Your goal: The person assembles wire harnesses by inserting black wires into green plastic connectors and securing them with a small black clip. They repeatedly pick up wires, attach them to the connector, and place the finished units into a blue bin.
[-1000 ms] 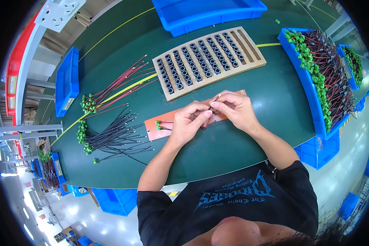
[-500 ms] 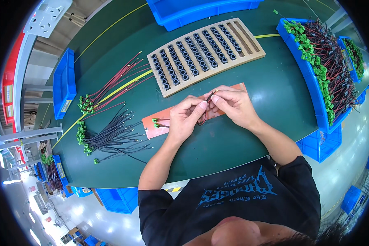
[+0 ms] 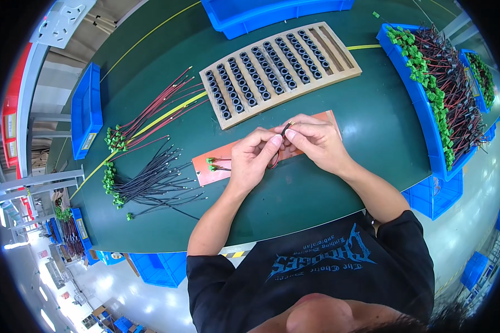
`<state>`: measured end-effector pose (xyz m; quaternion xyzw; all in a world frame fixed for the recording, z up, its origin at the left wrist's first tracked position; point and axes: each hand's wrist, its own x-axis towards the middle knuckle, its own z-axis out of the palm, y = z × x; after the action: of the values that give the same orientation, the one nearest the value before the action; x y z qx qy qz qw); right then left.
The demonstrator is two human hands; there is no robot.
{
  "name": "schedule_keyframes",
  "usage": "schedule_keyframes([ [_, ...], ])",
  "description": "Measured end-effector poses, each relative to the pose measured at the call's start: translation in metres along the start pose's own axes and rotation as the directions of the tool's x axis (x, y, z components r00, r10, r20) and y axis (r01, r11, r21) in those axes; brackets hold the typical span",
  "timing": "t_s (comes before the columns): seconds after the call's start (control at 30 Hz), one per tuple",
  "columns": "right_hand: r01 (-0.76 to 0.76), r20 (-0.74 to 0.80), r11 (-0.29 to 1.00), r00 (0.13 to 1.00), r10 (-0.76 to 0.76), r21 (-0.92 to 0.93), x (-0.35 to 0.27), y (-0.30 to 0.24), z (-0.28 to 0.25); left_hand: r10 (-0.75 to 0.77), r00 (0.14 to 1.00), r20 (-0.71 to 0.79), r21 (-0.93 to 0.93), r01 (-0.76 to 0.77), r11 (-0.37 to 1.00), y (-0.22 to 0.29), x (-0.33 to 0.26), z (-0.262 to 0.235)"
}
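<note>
Close together over a long orange board (image 3: 334,119), my two hands work on one pair of wires (image 3: 274,160), a red and a black one. My left hand (image 3: 252,158) pinches the wires, thumb pressed against the fingers. Its thumb tip nearly meets that of my right hand (image 3: 321,147), which is closed on the upper part, where a black piece and bright metal wire ends show. Fingers partly hide what they grip. Left of my left hand, green connectors (image 3: 210,165) with short lengths of wire lie on the board; the wires run under that hand.
Beyond the board, a wooden rack (image 3: 289,96) holds rows of black rings (image 3: 258,64). Black wires (image 3: 150,180) and red wires (image 3: 156,105) with green connectors lie at left. A blue bin (image 3: 420,114) of wired connectors stands at right. Blue trays (image 3: 87,114) sit left and far.
The whole view has shifted very slightly. Both hands keep nearly the same pose and hold on the wires.
</note>
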<state>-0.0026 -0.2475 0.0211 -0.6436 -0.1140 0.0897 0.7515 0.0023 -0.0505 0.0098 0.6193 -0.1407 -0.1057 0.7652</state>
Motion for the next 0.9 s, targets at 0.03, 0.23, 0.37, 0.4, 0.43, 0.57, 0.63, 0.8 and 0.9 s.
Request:
schedule_keyframes([
  [0.03,0.032,0.005,0.999,0.999,-0.032,-0.001,0.0,0.0,0.0,0.002,1.0,0.01,0.001,-0.002,1.0,0.0,0.0,0.0],
  [0.23,-0.001,-0.047,0.998,0.999,-0.003,-0.065,0.001,0.0,0.0,-0.093,0.996,0.007,0.051,0.093,0.994,0.005,0.0,-0.004],
  [0.37,-0.092,-0.104,0.996,0.99,0.091,-0.01,0.002,0.004,-0.001,0.158,0.982,-0.103,0.322,-0.117,0.94,0.007,-0.003,-0.012],
  [0.4,-0.076,-0.116,0.994,0.991,0.067,-0.075,0.002,0.006,-0.003,0.265,0.963,-0.047,0.437,-0.219,0.873,0.003,-0.008,-0.021],
  [0.43,-0.082,-0.111,0.992,0.991,0.071,-0.092,0.002,0.006,-0.005,0.189,0.982,-0.006,0.386,-0.172,0.906,0.0,-0.016,-0.03],
  [0.57,-0.18,-0.106,0.981,0.979,0.172,-0.072,0.001,0.004,-0.006,0.147,0.986,0.081,0.467,-0.167,0.868,0.018,-0.019,-0.021],
  [0.63,-0.166,-0.111,0.978,0.982,0.153,-0.128,0.001,0.004,-0.006,0.102,0.992,0.073,0.459,-0.125,0.88,0.019,-0.019,-0.022],
  [0.8,0.046,-0.093,0.875,0.99,-0.103,-0.482,-0.001,0.011,-0.01,0.013,1.0,0.022,0.401,-0.02,0.916,0.011,-0.02,-0.032],
  [0.9,0.156,-0.082,0.875,0.973,-0.216,-0.458,-0.003,0.016,-0.007,0.055,0.996,0.065,0.496,-0.08,0.865,0.01,-0.021,-0.033],
])
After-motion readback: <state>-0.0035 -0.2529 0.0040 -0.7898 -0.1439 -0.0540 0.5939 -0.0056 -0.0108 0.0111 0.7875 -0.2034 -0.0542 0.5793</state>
